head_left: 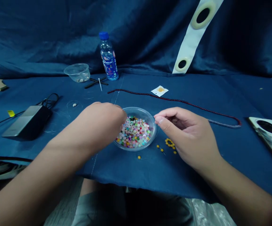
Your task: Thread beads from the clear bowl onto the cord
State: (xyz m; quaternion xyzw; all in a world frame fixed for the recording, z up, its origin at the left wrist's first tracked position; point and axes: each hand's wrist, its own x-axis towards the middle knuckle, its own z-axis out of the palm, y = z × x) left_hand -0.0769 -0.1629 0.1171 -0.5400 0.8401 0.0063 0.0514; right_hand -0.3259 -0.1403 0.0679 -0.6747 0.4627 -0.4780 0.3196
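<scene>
A clear round plastic bowl (155,131) full of small mixed-colour beads (136,133) stands between my hands. My left hand (105,117) bends down over the bowl's left side, with its fingers hidden behind the back of the hand. At the right rim, the thumb and index finger of my right hand (185,128) are pinched together, and whatever is between them is too small to make out. A long string of dark red beads (187,102) curves across the cloth. Its pale lavender stretch (223,124) disappears behind my right hand. Yellow beads (170,143) lie below that hand, several in a ring.
Behind stand a blue-capped bottle (109,59) and a second clear bowl (78,73), near crossed black sticks (95,82). A small white packet (159,90) touches the red string. A dark box-shaped device (28,122) with a cable sits left, a phone (270,138) right.
</scene>
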